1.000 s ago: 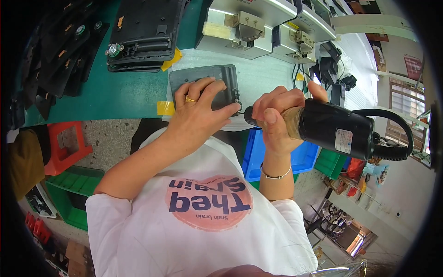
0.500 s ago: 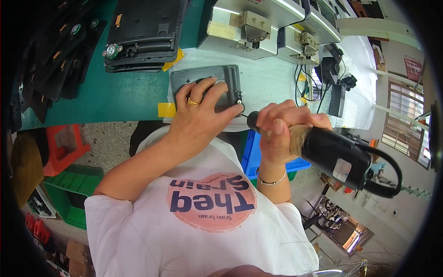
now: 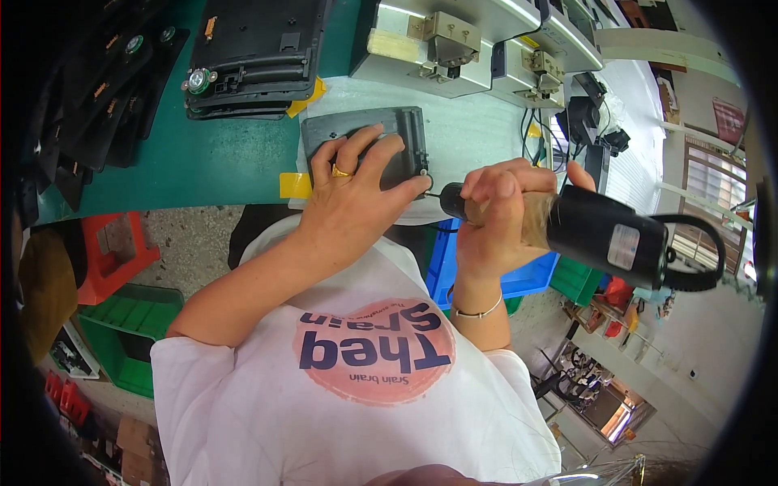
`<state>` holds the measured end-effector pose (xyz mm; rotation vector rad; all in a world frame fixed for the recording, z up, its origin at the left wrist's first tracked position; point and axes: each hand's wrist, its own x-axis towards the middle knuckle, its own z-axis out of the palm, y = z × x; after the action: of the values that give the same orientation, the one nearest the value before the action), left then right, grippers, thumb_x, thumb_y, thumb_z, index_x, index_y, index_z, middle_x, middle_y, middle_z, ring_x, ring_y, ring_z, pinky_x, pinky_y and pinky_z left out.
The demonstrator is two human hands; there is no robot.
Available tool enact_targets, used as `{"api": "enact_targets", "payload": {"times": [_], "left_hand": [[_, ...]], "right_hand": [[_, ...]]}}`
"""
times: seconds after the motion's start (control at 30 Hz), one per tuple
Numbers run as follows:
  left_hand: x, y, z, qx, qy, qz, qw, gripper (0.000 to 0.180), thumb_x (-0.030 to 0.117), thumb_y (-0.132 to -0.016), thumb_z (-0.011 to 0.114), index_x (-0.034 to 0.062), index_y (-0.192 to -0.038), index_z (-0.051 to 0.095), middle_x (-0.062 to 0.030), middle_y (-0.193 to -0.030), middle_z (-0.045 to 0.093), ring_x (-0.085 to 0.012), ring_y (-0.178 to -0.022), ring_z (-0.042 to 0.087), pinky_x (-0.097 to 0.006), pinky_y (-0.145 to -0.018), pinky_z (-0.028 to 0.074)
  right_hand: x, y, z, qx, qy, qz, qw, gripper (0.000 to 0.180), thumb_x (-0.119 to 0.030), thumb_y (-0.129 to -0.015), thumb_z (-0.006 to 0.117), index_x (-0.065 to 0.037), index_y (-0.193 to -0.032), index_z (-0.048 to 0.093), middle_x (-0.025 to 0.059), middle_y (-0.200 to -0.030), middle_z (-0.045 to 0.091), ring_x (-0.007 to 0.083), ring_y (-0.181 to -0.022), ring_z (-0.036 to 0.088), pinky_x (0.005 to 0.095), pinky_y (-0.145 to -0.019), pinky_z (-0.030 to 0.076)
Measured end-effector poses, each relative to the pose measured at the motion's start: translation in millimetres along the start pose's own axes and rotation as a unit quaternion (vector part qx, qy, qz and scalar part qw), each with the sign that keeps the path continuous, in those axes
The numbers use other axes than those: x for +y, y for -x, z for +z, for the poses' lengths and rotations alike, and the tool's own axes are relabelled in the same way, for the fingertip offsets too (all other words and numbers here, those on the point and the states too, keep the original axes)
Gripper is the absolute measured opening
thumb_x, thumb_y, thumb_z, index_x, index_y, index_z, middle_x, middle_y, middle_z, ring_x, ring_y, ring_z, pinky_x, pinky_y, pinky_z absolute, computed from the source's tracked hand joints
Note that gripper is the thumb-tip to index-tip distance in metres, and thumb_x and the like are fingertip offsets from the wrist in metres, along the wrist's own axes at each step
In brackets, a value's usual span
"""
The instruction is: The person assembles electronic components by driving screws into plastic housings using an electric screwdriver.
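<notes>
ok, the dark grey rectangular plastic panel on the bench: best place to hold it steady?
Press down flat on the dark grey rectangular plastic panel from above, mid-face, as the left hand does. It lies flat, and the black electric screwdriver in the right hand works at its near right corner.

Left hand [image 3: 348, 202]: I see it pressed flat on the grey panel [image 3: 365, 138], ring finger wearing a gold band.
Right hand [image 3: 494, 215]: wrapped around a black electric screwdriver [image 3: 600, 235], its tip at the panel's corner beside my left fingers [image 3: 405, 188].
Counter [image 3: 203, 162]: green, with stacked black housings [image 3: 251, 57] beyond the fingers.
</notes>
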<state>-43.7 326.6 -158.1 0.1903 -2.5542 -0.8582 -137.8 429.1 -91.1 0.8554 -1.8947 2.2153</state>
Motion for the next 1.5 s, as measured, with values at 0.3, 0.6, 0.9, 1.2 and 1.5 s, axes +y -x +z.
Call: {"api": "enact_targets", "payload": {"times": [0.3,0.6,0.9,1.2,1.5], "left_hand": [[-1.2,-2.3,0.8,0.004,0.014,0.005,1.0,0.029,0.017,-0.075,0.072,0.0272,-0.103,0.069,-0.0065,-0.126,0.046,-0.0301,-0.129,0.038,-0.052,-0.103,0.028],[-1.6,-2.4,1.1,0.009,0.0,0.012,1.0,0.032,0.015,-0.074,0.071,0.027,-0.103,0.069,-0.0078,-0.124,0.047,-0.031,-0.128,0.04,-0.052,-0.103,0.031],[-3.0,-1.6,-3.4,-0.034,-0.002,0.039,0.999,0.039,0.015,-0.07,0.077,0.0232,-0.107,0.071,-0.0094,-0.124,0.05,-0.0322,-0.128,0.04,-0.048,-0.103,0.029],[-2.4,-4.5,-7.4,-0.022,0.007,0.031,0.999,0.037,0.015,-0.071,0.076,0.0221,-0.107,0.071,-0.0096,-0.123,0.051,-0.0328,-0.128,0.041,-0.048,-0.102,0.03],[-1.6,-23.4,-27.9,0.073,0.033,-0.001,0.997,0.044,0.021,-0.069,0.082,0.0172,-0.109,0.064,-0.0045,-0.117,0.054,-0.0268,-0.119,0.048,-0.042,-0.094,0.033]], "right_hand": [[13.8,1.9,-12.3,-0.071,-0.022,-0.061,0.995,0.055,0.004,-0.085,0.065,-0.011,-0.126,0.032,0.0066,-0.073,0.056,0.0173,-0.057,0.054,0.032,-0.054,0.051],[5.0,-9.1,-6.6,-0.085,0.004,-0.046,0.995,0.068,0.002,-0.08,0.07,-0.007,-0.135,0.032,0.0041,-0.073,0.058,0.0175,-0.061,0.057,0.0306,-0.057,0.049],[29.2,-58.3,5.1,-0.011,-0.115,-0.073,0.991,0.059,0.007,-0.082,0.063,-0.005,-0.132,0.034,0.0058,-0.072,0.057,0.0169,-0.057,0.057,0.0298,-0.053,0.05],[56.4,-61.2,5.9,-0.074,-0.029,-0.063,0.995,0.054,0.009,-0.085,0.061,-0.004,-0.13,0.034,0.0077,-0.073,0.056,0.017,-0.058,0.055,0.0348,-0.054,0.053],[2.4,-50.6,10.1,-0.025,-0.226,-0.038,0.973,0.057,0.003,-0.085,0.064,-0.01,-0.132,0.032,0.0045,-0.07,0.053,0.0167,-0.055,0.051,0.0339,-0.052,0.052]]}}
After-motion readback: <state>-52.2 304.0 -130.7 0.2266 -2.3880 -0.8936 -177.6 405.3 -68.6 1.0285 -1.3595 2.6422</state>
